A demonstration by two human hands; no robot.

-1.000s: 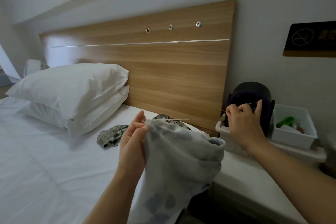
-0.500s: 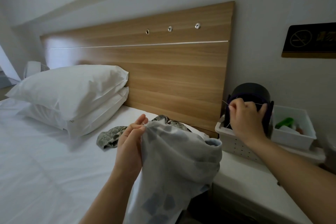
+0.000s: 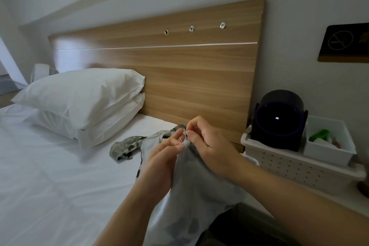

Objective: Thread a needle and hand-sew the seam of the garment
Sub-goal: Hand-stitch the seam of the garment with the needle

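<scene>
1. Left hand (image 3: 162, 159): grip narrow, with thumb and fingertips pinching a raised fold of the pale grey patterned garment (image 3: 199, 189) at its top edge.
2. Right hand (image 3: 212, 149): grip narrow, with thumb and forefinger pinched at the upper end of a short white thread (image 3: 181, 141). The other fingers are curled. Needle too small to make out.
3. Thread runs from the right fingertips down to the fold, just beside the left fingertips. The hands are nearly touching.
4. Garment hangs from both hands above the near side of the white-sheeted bed (image 3: 50, 175). Its far end lies crumpled on the sheet.
5. Two stacked white pillows (image 3: 79, 102) lean against the light wooden headboard (image 3: 179, 70), left of the hands.
6. On the right, a white perforated plastic basket (image 3: 283, 168) holds a black cylindrical device with a purple ring (image 3: 279, 120). A white open box (image 3: 329, 152) sits beside the device.
</scene>
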